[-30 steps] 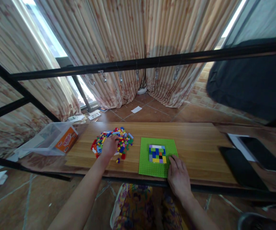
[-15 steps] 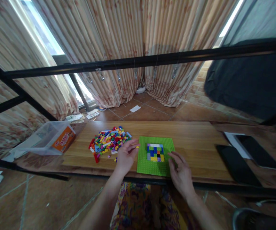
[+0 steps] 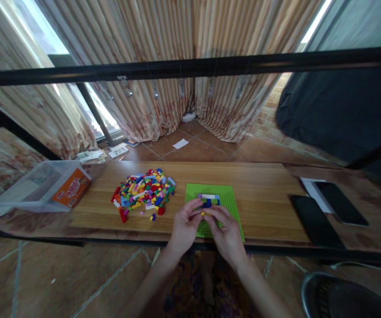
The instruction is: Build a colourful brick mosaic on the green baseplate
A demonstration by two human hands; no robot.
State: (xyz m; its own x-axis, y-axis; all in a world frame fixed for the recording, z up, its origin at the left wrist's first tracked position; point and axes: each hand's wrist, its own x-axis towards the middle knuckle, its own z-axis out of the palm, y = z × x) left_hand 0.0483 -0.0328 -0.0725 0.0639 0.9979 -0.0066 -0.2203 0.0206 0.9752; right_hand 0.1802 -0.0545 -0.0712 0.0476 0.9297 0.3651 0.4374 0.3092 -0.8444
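A small yellow building brick (image 3: 203, 213) is pinched between the fingertips of my left hand (image 3: 184, 225) and my right hand (image 3: 226, 230), which meet over the green baseplate (image 3: 192, 190). Both hands are closed around it. Under and behind my fingers lies a block of joined bricks (image 3: 209, 197) on the plate; its white, purple and blue far rows show, while the nearer rows are hidden by my hands. To the left of the plate spreads a pile of loose coloured bricks (image 3: 145, 190).
A clear plastic bin (image 3: 34, 185) with an orange label stands at the wooden board's (image 3: 256, 198) left end. Two dark flat devices, a near one (image 3: 314, 221) and a far one (image 3: 341, 203), lie at the right beside white paper. A black metal bar (image 3: 190, 68) crosses beyond the board.
My left hand has moved right from the pile's edge with the yellow brick. My right hand has come left to meet it, covering part of the brick block. The view has shifted slightly.
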